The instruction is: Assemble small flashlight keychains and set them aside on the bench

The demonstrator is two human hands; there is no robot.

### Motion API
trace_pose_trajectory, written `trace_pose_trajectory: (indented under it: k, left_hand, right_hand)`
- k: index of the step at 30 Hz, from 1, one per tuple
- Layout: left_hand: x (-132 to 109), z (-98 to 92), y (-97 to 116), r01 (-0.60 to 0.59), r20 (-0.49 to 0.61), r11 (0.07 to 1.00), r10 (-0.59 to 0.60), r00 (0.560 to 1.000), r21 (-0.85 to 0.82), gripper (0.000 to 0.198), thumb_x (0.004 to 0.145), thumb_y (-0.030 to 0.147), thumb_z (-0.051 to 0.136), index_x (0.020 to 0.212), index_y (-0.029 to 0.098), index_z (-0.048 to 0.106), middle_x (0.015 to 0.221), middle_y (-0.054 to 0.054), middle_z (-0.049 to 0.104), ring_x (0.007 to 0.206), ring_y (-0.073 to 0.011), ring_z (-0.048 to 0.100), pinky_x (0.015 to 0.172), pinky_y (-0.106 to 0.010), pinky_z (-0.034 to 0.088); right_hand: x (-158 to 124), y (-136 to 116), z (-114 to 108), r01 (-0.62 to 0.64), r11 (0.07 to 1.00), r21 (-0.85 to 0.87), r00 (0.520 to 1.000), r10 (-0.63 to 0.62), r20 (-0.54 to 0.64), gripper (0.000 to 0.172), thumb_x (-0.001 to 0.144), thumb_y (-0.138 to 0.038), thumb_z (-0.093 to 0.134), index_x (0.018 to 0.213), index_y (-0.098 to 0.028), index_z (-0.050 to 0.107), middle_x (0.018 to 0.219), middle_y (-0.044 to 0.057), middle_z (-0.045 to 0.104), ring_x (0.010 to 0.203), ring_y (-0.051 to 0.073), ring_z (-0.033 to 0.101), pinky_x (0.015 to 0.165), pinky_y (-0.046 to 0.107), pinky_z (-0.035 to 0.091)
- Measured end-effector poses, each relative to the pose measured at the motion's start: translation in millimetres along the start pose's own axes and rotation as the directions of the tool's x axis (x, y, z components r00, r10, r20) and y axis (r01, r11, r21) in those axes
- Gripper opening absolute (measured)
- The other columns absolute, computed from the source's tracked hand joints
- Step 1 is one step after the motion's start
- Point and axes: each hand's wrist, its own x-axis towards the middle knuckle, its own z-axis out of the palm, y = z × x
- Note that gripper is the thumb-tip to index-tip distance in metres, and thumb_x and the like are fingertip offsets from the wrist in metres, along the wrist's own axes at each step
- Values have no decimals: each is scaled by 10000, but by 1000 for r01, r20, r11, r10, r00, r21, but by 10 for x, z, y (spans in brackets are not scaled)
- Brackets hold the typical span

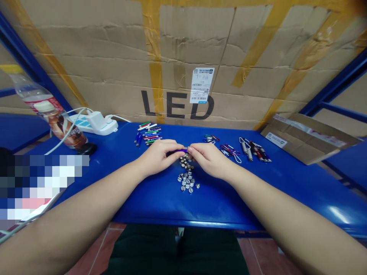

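Note:
Between the thumb and fingers of my left hand [159,156] lies a small purple-blue metal tube [181,151], held level. My right hand [210,158] is closed in a pinch at the tube's right end; a silvery bit shows there, but the fingertips hide what they grip. Just below both hands, a loose heap of small silver metal caps [187,181] spreads over the blue table [160,206]. Beyond my left hand are several coloured metal tubes [151,133]. Coloured carabiner clips [228,149] lie past my right hand.
Clips with tubes attached [255,151] lie farther right, before a small cardboard box [309,137]. At left stand a drink bottle [67,130] and a white power strip [100,124] with cables. A large carton [114,57] marked LED walls off the back.

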Motion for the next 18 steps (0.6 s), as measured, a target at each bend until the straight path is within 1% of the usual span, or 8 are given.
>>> trace_pose_trajectory:
  k: [3, 5, 8, 10, 12, 15, 16, 18]
  left_hand:
    - [-1, -4, 4, -59, -31, 997, 57, 998, -42, 203, 1009, 283, 634, 1116, 162, 757, 937, -71, 760, 851, -177, 700, 803, -310, 551]
    - [-2, -7, 2, -62, -19, 997, 61, 998, -41, 198, 1006, 285, 639, 1113, 172, 761, 931, -68, 759, 838, -175, 695, 794, -311, 550]
    - [-3, -14, -10, -9, 8, 1000, 9, 1000, 10, 209, 1012, 291, 622, 1106, 176, 769, 884, -58, 752, 807, -177, 693, 765, -307, 542]
    - [-2, -18, -17, 9, 19, 1000, -10, 1000, 29, 222, 1025, 296, 599, 1090, 175, 772, 869, -56, 752, 805, -179, 697, 765, -306, 541]
    - [0, -20, -21, 6, 20, 1000, -7, 1000, 22, 225, 1032, 294, 587, 1071, 173, 773, 868, -55, 756, 806, -176, 702, 771, -302, 545]
    - [1, -17, -19, -35, -13, 999, 36, 999, 13, 203, 1023, 286, 610, 1080, 165, 763, 878, -58, 757, 805, -172, 701, 767, -295, 553]
    - [0, -14, -16, -63, -27, 998, 64, 998, 14, 199, 1019, 281, 618, 1092, 160, 758, 897, -65, 760, 817, -174, 702, 775, -297, 557]
    - [-2, -6, -11, -131, -49, 991, 132, 990, 30, 202, 1019, 273, 619, 1108, 147, 749, 944, -83, 766, 850, -180, 707, 802, -306, 564]
  right_hand:
    - [11, -4, 45, -270, 917, 294, 960, 231, 161, 386, 1041, -445, 369, 759, -218, 502, 592, -37, 455, 489, 126, 413, 516, 278, 369]
    - [15, 2, 54, -332, 883, 332, 939, 279, 200, 371, 1043, -442, 346, 777, -222, 484, 601, -42, 454, 473, 124, 408, 496, 276, 358]
    - [8, 20, 15, -127, 988, 86, 992, 124, 40, 277, 1023, -396, 440, 852, -205, 544, 750, 14, 600, 650, 155, 549, 629, 292, 422]
    - [-1, 28, -19, 48, 994, -95, 999, -49, -10, 212, 1007, -364, 498, 903, -200, 584, 835, 35, 645, 756, 172, 574, 721, 309, 427]
    - [-5, 28, -29, 128, 982, -138, 991, -131, -6, 215, 1003, -341, 501, 877, -198, 601, 812, 35, 636, 752, 170, 554, 735, 313, 416]
    - [7, 20, 12, -22, 991, 132, 1000, 21, 11, 284, 984, -373, 511, 767, -198, 568, 676, 3, 551, 624, 140, 482, 623, 281, 388]
    - [15, 17, 33, -127, 947, 294, 992, 114, 60, 298, 969, -395, 526, 743, -201, 547, 629, -16, 508, 566, 125, 437, 566, 264, 360]
    - [32, 15, 71, -328, 757, 566, 944, 252, 211, 298, 927, -409, 565, 716, -209, 503, 560, -58, 411, 477, 94, 324, 479, 234, 277]
